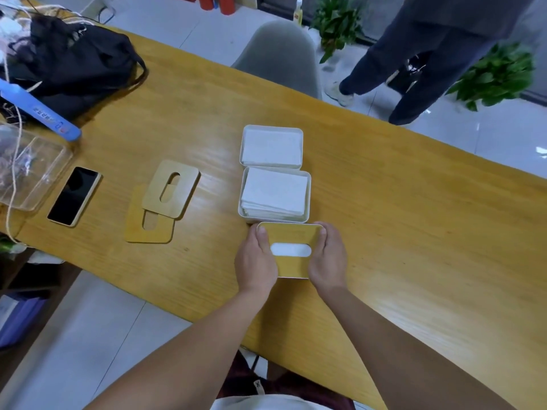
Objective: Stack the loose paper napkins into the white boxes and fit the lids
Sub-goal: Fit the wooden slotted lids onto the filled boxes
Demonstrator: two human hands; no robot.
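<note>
- Head view: three white boxes in a row on the wooden table [384,202], running away from the person.
- Near box [291,275] has its wooden lid [291,236] on; white napkin shows through the lid's oval slot [291,250].
- Left hand [257,261] grips the left end of the near box, thumb lying on the lid, fingers wrapped down the side.
- Right hand [328,258] grips the right end the same way, thumb on the lid's far right corner.
- Middle box [308,196] is open, touching the near box; napkin stack [275,192] sits inside, up to about the rim.
- Far box [301,149] is open, touching the middle box, also filled with napkins [270,146].
- Two loose lids to the left on the table, well apart from the boxes: upper lid [180,184] lies partly over the lower lid [139,229].
- Further left: phone [74,196] face up, clear plastic container [38,173], blue strip [38,113], black bag [74,63] with string.
- Grey chair [281,54] at the far side of the table.
- Another person's legs [414,69] on the tiled floor beyond, potted plants [497,75] near them.
</note>
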